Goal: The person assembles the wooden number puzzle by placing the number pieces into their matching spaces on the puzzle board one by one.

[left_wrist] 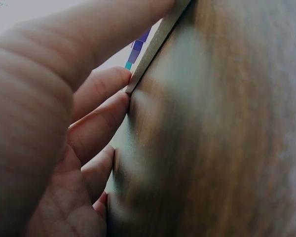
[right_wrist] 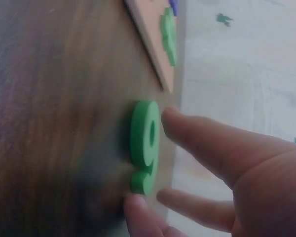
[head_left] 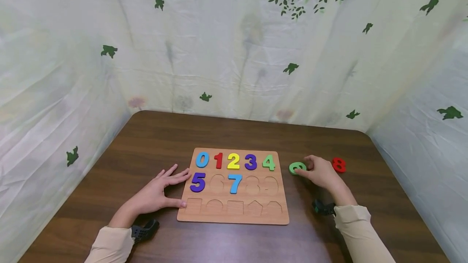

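A wooden number board lies flat, with colored digits 0 to 5 and a blue 7 set in it and outlined recesses around and below them. My left hand spreads along the board's left edge, its thumb and fingertips touching that edge. Right of the board lies a green number piece, shaped like a 9 or 6. Over it my right hand has thumb and fingers apart around the piece. In the right wrist view, one fingertip reaches its lower end and a gap shows at the thumb.
A red 8 lies on the table just beyond the right hand. The dark wooden table has a rounded far edge, and a pale leaf-print curtain surrounds it. Dark bands sit on both wrists.
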{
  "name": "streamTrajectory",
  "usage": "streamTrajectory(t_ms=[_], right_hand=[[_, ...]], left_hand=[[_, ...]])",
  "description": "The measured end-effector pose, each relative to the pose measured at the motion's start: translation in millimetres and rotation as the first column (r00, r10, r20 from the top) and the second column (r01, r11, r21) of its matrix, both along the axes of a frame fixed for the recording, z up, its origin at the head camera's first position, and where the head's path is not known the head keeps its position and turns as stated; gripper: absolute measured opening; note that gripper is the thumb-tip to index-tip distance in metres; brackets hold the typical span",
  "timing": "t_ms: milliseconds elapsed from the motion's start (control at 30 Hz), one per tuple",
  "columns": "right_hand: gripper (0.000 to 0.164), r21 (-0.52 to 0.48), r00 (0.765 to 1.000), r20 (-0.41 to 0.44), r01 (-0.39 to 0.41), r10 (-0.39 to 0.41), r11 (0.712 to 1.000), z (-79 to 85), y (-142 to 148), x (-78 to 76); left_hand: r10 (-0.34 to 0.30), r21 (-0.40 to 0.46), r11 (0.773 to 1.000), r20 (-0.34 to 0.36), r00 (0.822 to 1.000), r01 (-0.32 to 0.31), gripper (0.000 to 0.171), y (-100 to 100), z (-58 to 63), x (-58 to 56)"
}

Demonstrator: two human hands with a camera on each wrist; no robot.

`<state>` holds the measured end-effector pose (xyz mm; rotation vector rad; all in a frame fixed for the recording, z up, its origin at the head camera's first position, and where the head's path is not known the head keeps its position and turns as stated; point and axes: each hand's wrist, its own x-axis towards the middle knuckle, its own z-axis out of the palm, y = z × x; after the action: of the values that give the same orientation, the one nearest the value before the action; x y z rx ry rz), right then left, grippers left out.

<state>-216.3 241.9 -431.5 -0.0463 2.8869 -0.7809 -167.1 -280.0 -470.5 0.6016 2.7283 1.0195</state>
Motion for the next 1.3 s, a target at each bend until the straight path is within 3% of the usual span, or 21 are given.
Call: streamTrajectory(t_ms=[267,500,800,1067,1300], right_hand=[[0.087,0.037,1.000,0.000,0.024,-0.024,0.999,-7.8,-13,-0.4],[0.077,0.033,1.000,-0.015,0.016,-0.016,0.999,-12.7,-13,-5.8],[0.069,-0.035,0.994,-0.046,-0.099,0.097,0.994,-14.3,-1,-8.9],[0.080,-0.059,0.998,-0.025,-0.063,0.061,0.996,-16.2,-1,-10.9],[0.076,-0.048,0.999,-0.030,-0.041,0.040,0.998,-17.0,-2,-12.0]], left_hand=[[0.006,0.001,1.000,0.000,1.000,-0.006,0.090,-2,-0.7,1.2],[0.008,-0.001,1.000,0.009,1.000,-0.008,0.090,-1,1.1,1.8],[0.000,-0.006,1.000,-0.001,1.000,0.000,0.089,0,1.2,-0.9],[0.001,-0.006,1.000,0.006,1.000,-0.001,0.090,-1,0.6,-0.6],[-0.008,-0.003,1.000,-0.004,1.000,0.007,0.089,-1,2.1,0.1]])
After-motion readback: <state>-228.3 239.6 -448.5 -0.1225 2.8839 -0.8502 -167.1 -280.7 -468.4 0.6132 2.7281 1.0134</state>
